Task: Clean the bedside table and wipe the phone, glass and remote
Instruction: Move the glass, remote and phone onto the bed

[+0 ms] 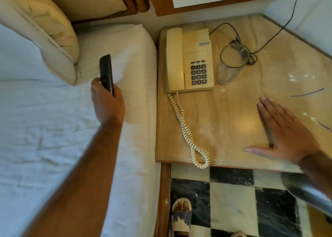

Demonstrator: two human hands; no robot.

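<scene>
Bed (pixel 45 129) was far left, pillow (pixel 53 30) at its head. Left hand (pixel 107 102) was over the bed, fingers curled round the lower end of the remote (pixel 106 73). The remote stood nearly upright, well apart from the table. It looked light, rigid, smooth black plastic. An end grip left the upper length free to wipe, but I'd judge a mid-body hold steadier under rubbing.

Table (pixel 233 120): glossy stone-look top with dusty streaks, hard, won't shift. Phone (pixel 197 60) sat at its back-left, handset (pixel 174 60) in the cradle on the left side. The coiled cord (pixel 186 129) trailed to the front edge and looped just over it. Phone was probably light plastic and would likely slide on that top. Best to pin the base by its edge, clear of the keypad, and lift the handset separately. The cord looked springy and could drag the base if snagged.

Glass (pixel 231 64) stood just right of the phone, upright, looking empty, with a thin black cable (pixel 251 57) lying just behind it. Fragile, slick, easy to tip. Take it round the body, low down, and lift it clear of the cable before wiping.

Right hand (pixel 287 134) was at the table's front-right, flat, fingers straight and together, thumb out, holding nothing. Couldn't tell if it touched the top or hovered just above. Purple marks (pixel 307 92) showed beyond it near the right edge. No cloth in view.
</scene>
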